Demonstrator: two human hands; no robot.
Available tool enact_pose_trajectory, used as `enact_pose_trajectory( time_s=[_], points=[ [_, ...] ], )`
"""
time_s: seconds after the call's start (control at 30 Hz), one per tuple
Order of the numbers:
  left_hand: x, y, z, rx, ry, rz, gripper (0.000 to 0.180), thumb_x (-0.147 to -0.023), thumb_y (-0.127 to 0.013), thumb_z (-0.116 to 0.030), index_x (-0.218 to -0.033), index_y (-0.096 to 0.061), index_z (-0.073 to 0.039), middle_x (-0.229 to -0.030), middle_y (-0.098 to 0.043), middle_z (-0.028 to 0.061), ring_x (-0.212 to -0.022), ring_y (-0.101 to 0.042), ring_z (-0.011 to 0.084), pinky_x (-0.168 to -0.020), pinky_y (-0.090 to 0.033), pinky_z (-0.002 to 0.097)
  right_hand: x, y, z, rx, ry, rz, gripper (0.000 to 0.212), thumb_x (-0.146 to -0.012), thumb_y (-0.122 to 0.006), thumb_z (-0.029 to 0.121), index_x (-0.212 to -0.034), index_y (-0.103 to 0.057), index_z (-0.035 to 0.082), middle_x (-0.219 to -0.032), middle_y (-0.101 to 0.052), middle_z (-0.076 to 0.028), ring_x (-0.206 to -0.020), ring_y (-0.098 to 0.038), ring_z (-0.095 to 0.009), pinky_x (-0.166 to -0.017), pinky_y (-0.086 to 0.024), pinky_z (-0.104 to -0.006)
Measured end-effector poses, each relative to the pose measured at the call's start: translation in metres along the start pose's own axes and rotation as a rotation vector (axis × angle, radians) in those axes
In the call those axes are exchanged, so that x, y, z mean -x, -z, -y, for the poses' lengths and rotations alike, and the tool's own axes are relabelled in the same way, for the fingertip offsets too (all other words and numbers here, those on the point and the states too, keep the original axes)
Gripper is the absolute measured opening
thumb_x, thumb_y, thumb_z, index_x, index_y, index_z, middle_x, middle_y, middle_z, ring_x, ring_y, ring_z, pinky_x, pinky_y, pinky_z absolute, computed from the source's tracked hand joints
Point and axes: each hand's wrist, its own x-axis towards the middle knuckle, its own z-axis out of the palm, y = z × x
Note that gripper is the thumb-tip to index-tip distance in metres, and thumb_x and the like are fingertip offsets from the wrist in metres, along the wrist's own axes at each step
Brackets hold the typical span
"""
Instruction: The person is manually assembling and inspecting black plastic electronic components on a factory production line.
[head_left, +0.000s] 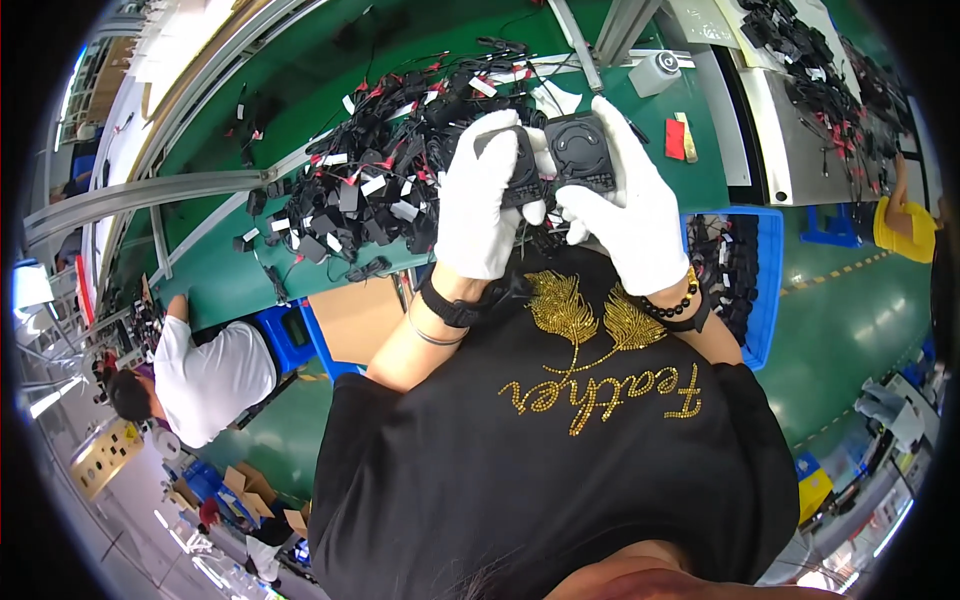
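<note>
Both my hands wear white gloves and are raised over the near edge of the green bench. My left hand (pixel 474 205) is closed round a flat black plastic housing (pixel 522 172), partly covered by its fingers. A second square black plastic housing (pixel 580 150), with a curved raised line on its face, is gripped in my right hand (pixel 640 215). The two housings are held side by side, faces up. Behind and left of my hands spreads a heap of black adapters with cables (pixel 350 205), with white labels and red bits among them.
A blue crate (pixel 768 285) holding more black parts stands to my right, and a cardboard box (pixel 355 318) to my left. On the bench (pixel 225 270) are a white bottle (pixel 655 74) and a red card (pixel 675 139). Metal frame bars (pixel 150 195) cross at left. A co-worker in white (pixel 215 380) sits left.
</note>
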Motion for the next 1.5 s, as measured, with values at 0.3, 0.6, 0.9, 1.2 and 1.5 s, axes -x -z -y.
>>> enact_pose_trajectory(
  time_s=[0.3, 0.6, 0.9, 1.2, 1.5],
  points=[
    [0.009, -0.009, -0.005, -0.294, -0.099, -0.041, 0.061, -0.070, -0.071, 0.002, -0.123, -0.043, -0.001, -0.102, -0.057, 0.0086, -0.084, -0.058, 0.0128, -0.071, -0.051, 0.0241, -0.003, -0.002, -0.018, 0.250, 0.194, -0.022, 0.071, -0.077, -0.062, -0.004, -0.140, -0.028, 0.001, -0.134, -0.041, -0.015, -0.111, -0.051, -0.019, -0.088, -0.046, -0.0289],
    [0.020, -0.006, -0.003, -0.625, -0.383, 0.008, 0.064, -0.062, -0.078, -0.001, -0.118, -0.045, -0.002, -0.103, -0.058, 0.0095, -0.093, -0.058, 0.0165, -0.082, -0.048, 0.0285, -0.003, -0.005, -0.003, -0.032, 0.126, 0.163, 0.060, -0.086, -0.056, 0.006, -0.139, -0.028, 0.001, -0.134, -0.042, -0.013, -0.120, -0.042, -0.018, -0.102, -0.031, -0.0304],
    [0.019, -0.006, 0.008, -0.913, -0.637, 0.034, 0.051, -0.061, -0.077, 0.000, -0.106, -0.054, -0.003, -0.100, -0.059, 0.0094, -0.090, -0.059, 0.0182, -0.080, -0.047, 0.0288, -0.012, -0.020, -0.004, 0.036, 0.236, 0.002, 0.028, -0.092, -0.048, 0.015, -0.111, -0.055, -0.004, -0.118, -0.056, -0.011, -0.107, -0.053, -0.017, -0.094, -0.039, -0.0281],
    [0.018, -0.001, 0.011, -0.751, -0.590, -0.050, 0.054, -0.064, -0.076, -0.001, -0.112, -0.051, -0.002, -0.103, -0.058, 0.0117, -0.094, -0.057, 0.0180, -0.081, -0.047, 0.0298, -0.018, -0.015, -0.013, -0.522, 0.092, -0.011, 0.037, -0.094, -0.045, 0.019, -0.117, -0.050, -0.008, -0.112, -0.059, -0.016, -0.102, -0.056, -0.021, -0.095, -0.040, -0.0314],
    [0.006, 0.008, -0.003, 0.024, 0.073, 0.148, 0.044, -0.074, -0.062, -0.001, -0.117, -0.051, 0.004, -0.106, -0.061, 0.0117, -0.092, -0.062, 0.0195, -0.083, -0.051, 0.0320, -0.018, 0.021, 0.025, 0.279, 0.138, 0.266, 0.030, -0.088, -0.047, 0.006, -0.114, -0.057, -0.007, -0.110, -0.063, -0.012, -0.097, -0.060, -0.014, -0.085, -0.045, -0.0249]
  ],
)
